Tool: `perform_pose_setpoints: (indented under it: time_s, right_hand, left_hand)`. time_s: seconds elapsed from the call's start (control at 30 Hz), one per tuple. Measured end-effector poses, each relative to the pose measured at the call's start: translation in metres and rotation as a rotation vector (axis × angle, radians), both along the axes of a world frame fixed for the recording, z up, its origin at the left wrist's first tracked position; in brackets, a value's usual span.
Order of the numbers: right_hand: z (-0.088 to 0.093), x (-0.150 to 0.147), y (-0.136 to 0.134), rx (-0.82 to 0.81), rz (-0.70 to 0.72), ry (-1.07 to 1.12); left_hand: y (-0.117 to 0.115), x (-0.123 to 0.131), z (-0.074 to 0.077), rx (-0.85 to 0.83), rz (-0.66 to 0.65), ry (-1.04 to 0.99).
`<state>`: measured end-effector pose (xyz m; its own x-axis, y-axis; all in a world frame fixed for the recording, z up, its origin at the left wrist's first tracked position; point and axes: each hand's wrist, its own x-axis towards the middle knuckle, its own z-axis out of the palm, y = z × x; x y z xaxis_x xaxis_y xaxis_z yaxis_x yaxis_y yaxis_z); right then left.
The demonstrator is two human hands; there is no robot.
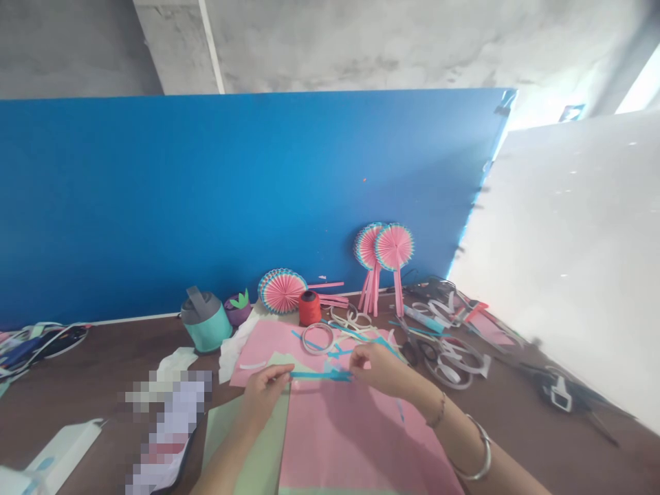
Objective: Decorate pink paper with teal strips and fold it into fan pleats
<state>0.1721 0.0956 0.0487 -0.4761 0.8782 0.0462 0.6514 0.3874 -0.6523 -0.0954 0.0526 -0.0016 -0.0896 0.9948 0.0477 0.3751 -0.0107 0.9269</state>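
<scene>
A narrow blue paper strip (320,376) is stretched level between my two hands, above the pink paper sheet (330,433). My left hand (269,385) pinches its left end between thumb and fingers. At the right end, my right hand (368,364) is closed on the strip, its fingertips partly hidden. Under the left wrist lies a pale green sheet (221,433). Just beyond the hands are a tape roll (318,339), a red thread spool (309,309) and blue paper scraps.
Pink pleated paper fans on sticks (394,247) lean against the blue partition (206,192); more fans (282,291) lie left of them. A teal lidded cup (206,323) stands at left, near a blurred-out phone-like object (170,433). Scissors (427,350) and curled white strips (456,357) lie at right.
</scene>
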Motion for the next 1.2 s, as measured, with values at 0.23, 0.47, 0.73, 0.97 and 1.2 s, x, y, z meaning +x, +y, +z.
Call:
perform_pose_setpoints:
  time_s: [0.23, 0.47, 0.73, 0.97, 1.2]
  right_hand:
    - [-0.021, -0.002, -0.012, -0.002, -0.159, -0.046]
    - [-0.040, 0.003, -0.007, 0.072, -0.146, -0.004]
    - [-0.041, 0.000, -0.014, 0.135, -0.092, -0.085]
    - [-0.041, -0.003, -0.019, 0.191, -0.101, -0.181]
    - [-0.044, -0.002, -0.018, 0.163, -0.099, -0.164]
  left_hand:
    - [0.002, 0.000, -0.009, 0.032, 0.109, 0.113]
    - [0.002, 0.003, -0.011, 0.175, 0.111, 0.368]
    - [-0.002, 0.013, -0.008, 0.078, 0.141, 0.603]
    - [-0.003, 0.012, -0.011, 0.072, 0.103, 0.708]
    - [-0.004, 0.016, -0.010, 0.077, 0.101, 0.763]
